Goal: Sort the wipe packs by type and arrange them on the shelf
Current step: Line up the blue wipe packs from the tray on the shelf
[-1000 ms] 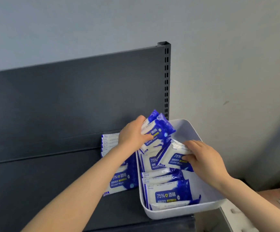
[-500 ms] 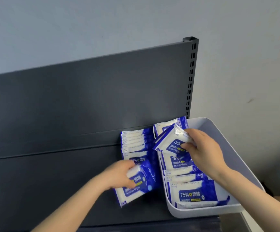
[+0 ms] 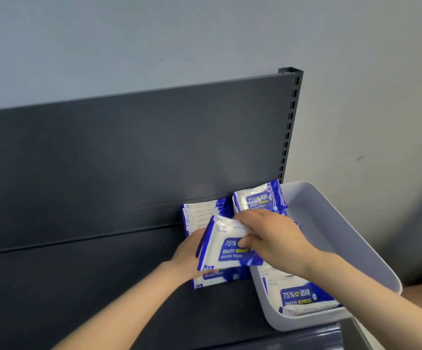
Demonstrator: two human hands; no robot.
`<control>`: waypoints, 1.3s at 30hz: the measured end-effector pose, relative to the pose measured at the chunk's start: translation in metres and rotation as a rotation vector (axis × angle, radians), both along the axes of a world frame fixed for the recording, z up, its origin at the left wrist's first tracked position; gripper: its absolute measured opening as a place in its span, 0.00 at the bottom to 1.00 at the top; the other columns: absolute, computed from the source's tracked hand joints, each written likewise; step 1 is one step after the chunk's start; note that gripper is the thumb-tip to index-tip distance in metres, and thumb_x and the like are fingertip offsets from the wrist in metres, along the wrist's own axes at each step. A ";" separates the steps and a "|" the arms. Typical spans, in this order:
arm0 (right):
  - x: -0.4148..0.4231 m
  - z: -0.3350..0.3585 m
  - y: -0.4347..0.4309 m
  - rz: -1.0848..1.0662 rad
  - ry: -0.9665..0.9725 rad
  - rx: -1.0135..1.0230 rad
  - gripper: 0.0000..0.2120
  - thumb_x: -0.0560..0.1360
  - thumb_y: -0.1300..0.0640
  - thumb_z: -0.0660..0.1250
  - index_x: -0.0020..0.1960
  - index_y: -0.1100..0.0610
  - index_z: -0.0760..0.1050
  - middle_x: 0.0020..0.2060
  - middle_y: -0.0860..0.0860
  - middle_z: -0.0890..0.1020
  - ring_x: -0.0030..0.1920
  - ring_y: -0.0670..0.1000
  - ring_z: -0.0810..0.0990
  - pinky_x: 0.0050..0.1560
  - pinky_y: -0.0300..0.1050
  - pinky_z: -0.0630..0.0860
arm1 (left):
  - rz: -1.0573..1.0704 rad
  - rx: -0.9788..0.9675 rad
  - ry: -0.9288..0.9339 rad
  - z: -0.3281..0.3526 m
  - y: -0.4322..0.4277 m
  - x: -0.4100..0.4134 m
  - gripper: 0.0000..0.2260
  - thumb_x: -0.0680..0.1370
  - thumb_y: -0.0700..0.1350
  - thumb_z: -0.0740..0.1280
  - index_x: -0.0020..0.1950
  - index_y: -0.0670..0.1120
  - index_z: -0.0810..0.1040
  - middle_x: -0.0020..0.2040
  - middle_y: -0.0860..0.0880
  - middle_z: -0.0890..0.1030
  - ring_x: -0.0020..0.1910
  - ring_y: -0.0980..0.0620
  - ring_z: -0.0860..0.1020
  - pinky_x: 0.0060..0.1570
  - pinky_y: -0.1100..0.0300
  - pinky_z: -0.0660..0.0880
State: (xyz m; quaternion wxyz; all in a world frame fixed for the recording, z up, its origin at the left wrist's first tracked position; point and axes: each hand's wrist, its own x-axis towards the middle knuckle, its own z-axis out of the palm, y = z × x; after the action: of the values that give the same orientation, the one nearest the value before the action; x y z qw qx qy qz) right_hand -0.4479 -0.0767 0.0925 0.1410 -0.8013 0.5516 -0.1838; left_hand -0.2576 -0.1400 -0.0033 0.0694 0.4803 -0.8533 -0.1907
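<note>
A blue and white alcohol wipe pack is held over the dark shelf. My right hand pinches its right side, thumb on the label. My left hand touches its left edge and lies over the front pack of a row of the same packs standing on the shelf. More of these packs lie in the white bin to the right, one of them upright at its back.
The shelf's dark back panel rises behind the row, with a slotted upright post at its right end. The grey wall is beyond. The bin overhangs the shelf's right front corner.
My right hand has carried a pack from the bin leftward to the row. My left hand set its earlier pack at the row's front and now touches the new one.
</note>
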 end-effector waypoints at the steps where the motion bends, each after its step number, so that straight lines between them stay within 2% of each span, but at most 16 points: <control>1: 0.007 0.001 0.002 0.078 0.051 0.036 0.15 0.76 0.54 0.66 0.62 0.50 0.71 0.59 0.45 0.78 0.59 0.47 0.74 0.52 0.42 0.72 | -0.022 -0.085 0.022 -0.001 -0.001 0.003 0.06 0.79 0.44 0.65 0.47 0.55 0.72 0.55 0.49 0.79 0.49 0.54 0.78 0.49 0.59 0.78; 3: 0.024 -0.003 0.006 0.201 0.178 0.082 0.15 0.75 0.55 0.67 0.61 0.50 0.72 0.57 0.47 0.79 0.56 0.50 0.76 0.47 0.42 0.69 | -0.108 -0.136 -0.012 -0.003 -0.010 0.013 0.04 0.79 0.52 0.63 0.52 0.56 0.75 0.56 0.50 0.77 0.54 0.54 0.76 0.55 0.57 0.75; 5: 0.040 -0.014 0.006 0.264 0.312 0.116 0.14 0.75 0.55 0.66 0.60 0.52 0.72 0.56 0.51 0.79 0.54 0.54 0.77 0.44 0.43 0.66 | -0.183 -0.080 -0.071 -0.016 -0.025 0.016 0.20 0.74 0.58 0.66 0.65 0.56 0.73 0.63 0.52 0.75 0.62 0.54 0.71 0.64 0.59 0.68; 7: 0.055 -0.028 0.004 0.287 0.388 0.167 0.13 0.75 0.54 0.66 0.59 0.53 0.72 0.55 0.54 0.80 0.54 0.57 0.78 0.47 0.45 0.70 | -0.164 -0.007 -0.056 -0.020 -0.031 0.018 0.27 0.72 0.56 0.70 0.70 0.54 0.70 0.65 0.54 0.73 0.64 0.55 0.69 0.64 0.62 0.65; 9: 0.066 -0.043 -0.003 0.263 0.451 0.237 0.14 0.76 0.54 0.66 0.61 0.55 0.71 0.56 0.55 0.79 0.56 0.58 0.77 0.52 0.48 0.72 | -0.113 0.057 0.064 -0.021 -0.033 0.019 0.26 0.72 0.52 0.72 0.69 0.55 0.71 0.63 0.54 0.75 0.61 0.56 0.71 0.62 0.63 0.66; 12: 0.073 -0.065 -0.015 0.196 0.622 0.280 0.14 0.77 0.56 0.65 0.61 0.59 0.71 0.57 0.58 0.78 0.56 0.60 0.77 0.50 0.50 0.72 | -0.012 0.162 0.307 -0.027 -0.036 0.024 0.22 0.70 0.42 0.76 0.62 0.53 0.79 0.55 0.52 0.81 0.54 0.56 0.77 0.58 0.62 0.73; 14: 0.074 -0.074 -0.022 0.116 0.652 0.306 0.15 0.77 0.56 0.65 0.62 0.60 0.70 0.58 0.58 0.76 0.56 0.59 0.77 0.50 0.51 0.73 | 0.075 0.240 0.435 -0.025 -0.035 0.031 0.22 0.69 0.35 0.74 0.59 0.52 0.80 0.51 0.52 0.82 0.52 0.55 0.79 0.54 0.64 0.76; 16: 0.074 -0.079 -0.026 0.053 0.638 0.301 0.16 0.77 0.56 0.65 0.63 0.60 0.69 0.59 0.58 0.74 0.57 0.59 0.76 0.51 0.51 0.74 | 0.157 0.219 0.523 -0.021 -0.031 0.039 0.21 0.70 0.33 0.73 0.57 0.53 0.80 0.50 0.54 0.81 0.51 0.56 0.79 0.51 0.66 0.77; 19: 0.075 -0.084 -0.029 0.018 0.646 0.223 0.16 0.76 0.55 0.66 0.61 0.59 0.71 0.59 0.57 0.75 0.58 0.58 0.75 0.55 0.51 0.72 | 0.359 0.117 0.625 -0.021 -0.018 0.054 0.15 0.72 0.37 0.72 0.55 0.52 0.80 0.47 0.55 0.82 0.46 0.59 0.79 0.49 0.66 0.77; 22: 0.075 -0.091 -0.029 0.008 0.671 0.151 0.16 0.75 0.51 0.67 0.59 0.58 0.72 0.56 0.56 0.77 0.57 0.57 0.75 0.56 0.51 0.71 | 0.510 0.158 0.621 -0.035 0.006 0.068 0.13 0.73 0.45 0.73 0.56 0.50 0.79 0.44 0.54 0.81 0.40 0.58 0.79 0.46 0.61 0.78; 26: 0.076 -0.096 -0.028 -0.035 0.537 0.232 0.17 0.74 0.51 0.68 0.60 0.57 0.71 0.57 0.54 0.76 0.58 0.55 0.73 0.55 0.50 0.73 | 0.503 0.257 0.547 -0.052 0.048 0.065 0.30 0.64 0.47 0.79 0.64 0.55 0.73 0.50 0.56 0.76 0.39 0.58 0.78 0.40 0.68 0.75; 29: 0.074 -0.097 -0.023 -0.033 0.491 0.223 0.19 0.72 0.57 0.70 0.61 0.56 0.68 0.56 0.54 0.76 0.57 0.55 0.74 0.53 0.49 0.73 | 0.405 0.194 0.452 -0.058 0.074 0.046 0.43 0.62 0.47 0.78 0.71 0.63 0.62 0.53 0.61 0.68 0.42 0.63 0.75 0.42 0.69 0.74; 32: 0.069 -0.097 -0.019 0.005 0.560 0.169 0.22 0.70 0.62 0.70 0.62 0.56 0.67 0.56 0.54 0.75 0.57 0.56 0.73 0.51 0.48 0.72 | 0.411 0.116 0.426 -0.059 0.087 0.034 0.43 0.66 0.47 0.76 0.76 0.60 0.56 0.56 0.65 0.61 0.48 0.64 0.72 0.45 0.70 0.74; 36: 0.071 -0.093 -0.016 0.026 0.581 0.117 0.24 0.71 0.60 0.71 0.64 0.56 0.67 0.58 0.54 0.74 0.57 0.56 0.73 0.54 0.48 0.72 | 0.407 0.049 0.308 -0.052 0.090 0.031 0.41 0.72 0.50 0.72 0.78 0.54 0.52 0.63 0.61 0.60 0.57 0.62 0.70 0.46 0.72 0.69; 39: 0.055 -0.071 -0.014 -0.044 0.380 0.033 0.21 0.73 0.57 0.69 0.64 0.52 0.69 0.58 0.50 0.75 0.58 0.53 0.73 0.54 0.47 0.73 | 0.406 0.028 0.237 -0.046 0.090 0.032 0.41 0.72 0.53 0.71 0.78 0.57 0.50 0.63 0.60 0.61 0.58 0.62 0.69 0.43 0.71 0.68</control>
State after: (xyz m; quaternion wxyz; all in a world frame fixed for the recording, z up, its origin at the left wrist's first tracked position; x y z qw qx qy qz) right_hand -0.3926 -0.0907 0.0213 0.0436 -0.8069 0.5887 -0.0230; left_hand -0.2255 -0.0500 -0.0494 0.1993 0.6172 -0.7224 -0.2396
